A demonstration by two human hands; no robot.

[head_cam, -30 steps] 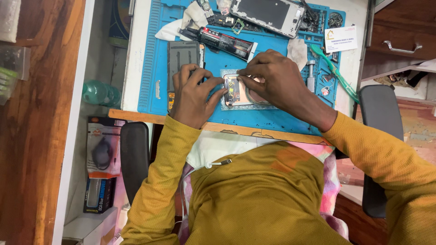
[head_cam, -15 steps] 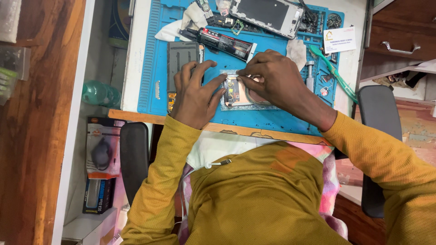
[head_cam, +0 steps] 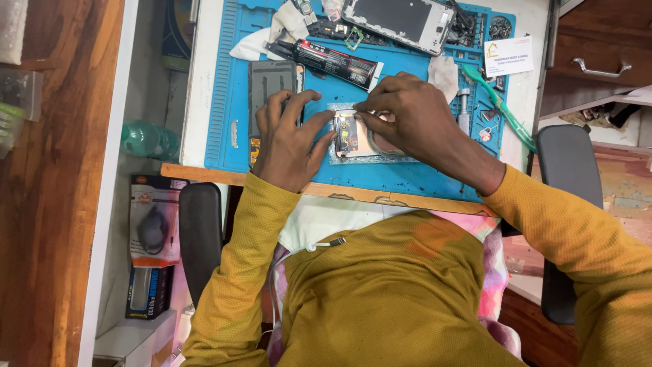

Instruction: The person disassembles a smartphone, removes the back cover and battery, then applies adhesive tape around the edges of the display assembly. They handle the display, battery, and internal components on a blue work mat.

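At the centre of the blue mat (head_cam: 380, 178), an opened phone (head_cam: 353, 134) is pinched by the left hand (head_cam: 288, 143) at nine o'clock; the right hand (head_cam: 414, 115), fingers curled, presses its top edge.

Opened phone body (head_cam: 353, 134), back cover off, lying flat on a pale sheet on the blue work mat (head_cam: 234, 88), near the desk's front edge. A pinkish frame surrounds exposed dark circuitry with orange and metallic parts. Its left end shows between the fingers of both hands; the right portion is hidden beneath them.
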